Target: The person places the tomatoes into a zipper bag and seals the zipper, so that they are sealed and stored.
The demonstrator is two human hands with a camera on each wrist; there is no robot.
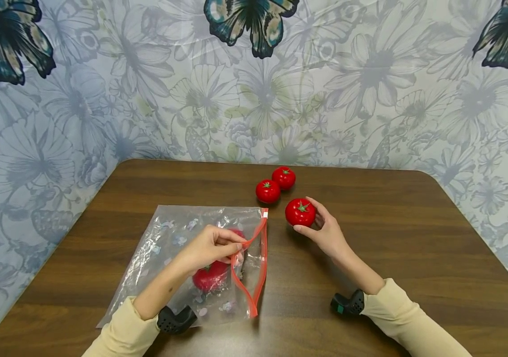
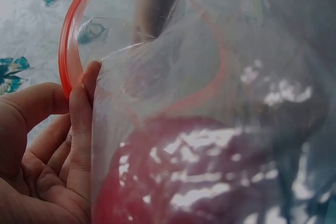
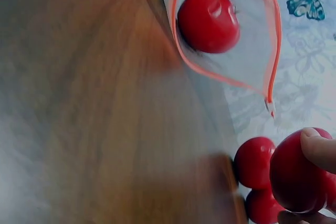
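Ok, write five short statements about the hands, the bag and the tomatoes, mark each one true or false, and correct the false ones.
1. The left hand pinches the orange rim of the bag. True.
2. The right hand holds a tomato. True.
3. The bag is sealed all along its rim. False: it gapes open there.
4. Two loose tomatoes are on the table, beyond the held one. True.
5. There is nothing in the bag. False: at least two bagged tomatoes show in the right wrist view.
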